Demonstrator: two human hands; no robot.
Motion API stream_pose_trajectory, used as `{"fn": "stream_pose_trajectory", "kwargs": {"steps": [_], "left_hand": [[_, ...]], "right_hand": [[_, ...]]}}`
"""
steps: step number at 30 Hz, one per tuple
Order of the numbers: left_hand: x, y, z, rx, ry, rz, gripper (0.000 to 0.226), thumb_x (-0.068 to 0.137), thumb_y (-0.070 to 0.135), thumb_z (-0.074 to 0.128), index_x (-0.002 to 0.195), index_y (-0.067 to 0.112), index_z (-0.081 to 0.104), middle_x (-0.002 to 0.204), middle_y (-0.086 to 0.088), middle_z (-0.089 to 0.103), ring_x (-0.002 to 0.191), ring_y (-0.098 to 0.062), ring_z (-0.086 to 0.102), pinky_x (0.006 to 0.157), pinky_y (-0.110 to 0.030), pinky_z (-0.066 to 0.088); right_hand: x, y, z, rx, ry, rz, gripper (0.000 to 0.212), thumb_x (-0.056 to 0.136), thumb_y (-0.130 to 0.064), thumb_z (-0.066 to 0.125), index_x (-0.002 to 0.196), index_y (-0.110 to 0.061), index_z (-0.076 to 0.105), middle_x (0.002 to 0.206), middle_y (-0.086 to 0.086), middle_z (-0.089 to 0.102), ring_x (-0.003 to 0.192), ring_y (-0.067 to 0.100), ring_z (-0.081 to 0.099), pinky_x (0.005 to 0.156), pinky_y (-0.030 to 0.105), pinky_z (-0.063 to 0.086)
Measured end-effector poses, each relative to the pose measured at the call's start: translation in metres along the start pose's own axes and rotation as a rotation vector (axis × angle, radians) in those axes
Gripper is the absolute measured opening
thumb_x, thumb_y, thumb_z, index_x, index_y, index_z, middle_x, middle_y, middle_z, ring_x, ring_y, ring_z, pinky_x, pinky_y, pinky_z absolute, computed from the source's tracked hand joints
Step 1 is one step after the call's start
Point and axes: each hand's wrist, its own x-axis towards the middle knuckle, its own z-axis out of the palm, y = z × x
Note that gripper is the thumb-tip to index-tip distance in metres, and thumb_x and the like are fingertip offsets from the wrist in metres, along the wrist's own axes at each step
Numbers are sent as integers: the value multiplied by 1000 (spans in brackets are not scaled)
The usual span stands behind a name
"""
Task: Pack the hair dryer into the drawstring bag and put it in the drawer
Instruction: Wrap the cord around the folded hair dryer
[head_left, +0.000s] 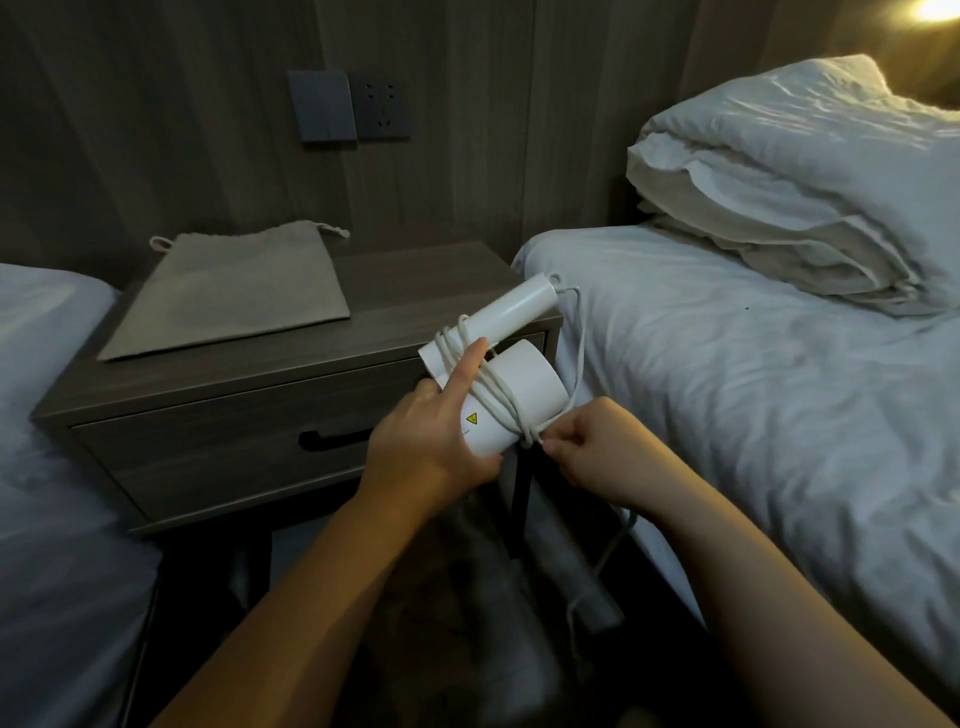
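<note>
A white hair dryer (524, 384) with its handle folded is held in the air in front of the nightstand. My left hand (431, 441) grips its barrel, forefinger stretched along it. Its white cord (498, 400) is wound in several loops around the body. My right hand (597, 447) pinches the cord just right of the barrel; the rest of the cord hangs down toward the floor. A beige drawstring bag (228, 296) lies flat and empty-looking on the nightstand top. The drawer (223, 452) below, with a dark slot handle, is shut.
The wooden nightstand (405, 306) stands between two beds with white sheets, one on the left (47, 441), one on the right (753, 389) carrying a folded white duvet (800, 182). A switch and socket (348, 104) sit on the wall behind.
</note>
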Motion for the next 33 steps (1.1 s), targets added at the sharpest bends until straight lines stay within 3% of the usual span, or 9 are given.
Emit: {"fn": "stream_pose_trajectory", "kwargs": {"steps": [4, 9, 13, 16, 22, 25, 27, 30, 33], "left_hand": [[5, -6, -6, 62, -17, -29, 106, 67, 45, 71, 143, 48, -3, 116, -4, 50, 102, -23, 53, 81, -33, 44], [9, -6, -11, 224, 21, 17, 104, 69, 44, 68, 144, 45, -3, 111, -7, 51, 98, -24, 52, 82, -35, 40], [8, -7, -6, 301, 30, 38, 103, 70, 43, 68, 145, 43, -2, 109, -8, 51, 96, -26, 52, 81, -35, 38], [7, -9, -4, 305, 16, 47, 103, 69, 43, 68, 146, 42, -1, 107, -8, 51, 93, -26, 52, 81, -35, 38], [2, -15, 7, 427, 59, 310, 108, 42, 49, 77, 139, 35, 32, 74, -6, 57, 59, -27, 57, 58, -32, 45], [-1, -13, 10, 426, -17, 377, 103, 46, 46, 74, 141, 35, 34, 77, -6, 59, 63, -26, 57, 61, -32, 44], [-1, -13, 11, 422, -71, 409, 102, 52, 45, 73, 143, 36, 27, 83, -7, 59, 70, -26, 58, 66, -34, 45], [-1, -13, 9, 420, -64, 454, 101, 53, 46, 72, 143, 35, 27, 82, -6, 60, 70, -25, 58, 66, -33, 45], [-1, -13, 10, 425, -38, 489, 100, 52, 47, 67, 142, 36, 25, 78, -5, 58, 66, -25, 57, 63, -32, 44]], "right_hand": [[-1, -3, -3, -16, -45, -17, 19, 86, -11, 54, 82, 6, 63, 62, 9, 48, 55, 12, 42, 61, 27, 37], [-5, -4, -20, -190, -92, 3, 35, 83, -21, 61, 49, -14, 52, 39, -1, 49, 38, 4, 46, 51, 21, 37], [-20, -9, -36, -203, -338, -97, 13, 86, -16, 56, 83, -15, 69, 49, -8, 55, 43, -1, 51, 49, 11, 38], [-26, -12, -42, -219, -360, -209, 28, 85, -5, 51, 98, -23, 69, 63, -18, 54, 60, -14, 52, 60, 6, 40], [-19, -9, -43, -315, -11, -317, 28, 80, 0, 56, 92, -18, 74, 83, -8, 64, 88, 11, 62, 79, 22, 45], [-16, -7, -41, -320, 251, -242, 8, 75, -15, 69, 79, -22, 71, 76, -1, 66, 82, 22, 64, 72, 33, 49], [-15, -5, -41, -348, 386, -145, 19, 69, -33, 76, 74, -18, 66, 68, 2, 60, 76, 26, 60, 64, 33, 44], [-12, 0, -44, -344, 441, -59, 34, 64, -43, 79, 71, -13, 67, 60, 2, 52, 69, 23, 49, 60, 30, 33], [-8, 8, -46, -130, 326, -122, 9, 76, -24, 73, 79, -16, 75, 70, -1, 64, 73, 13, 57, 60, 18, 39]]}}
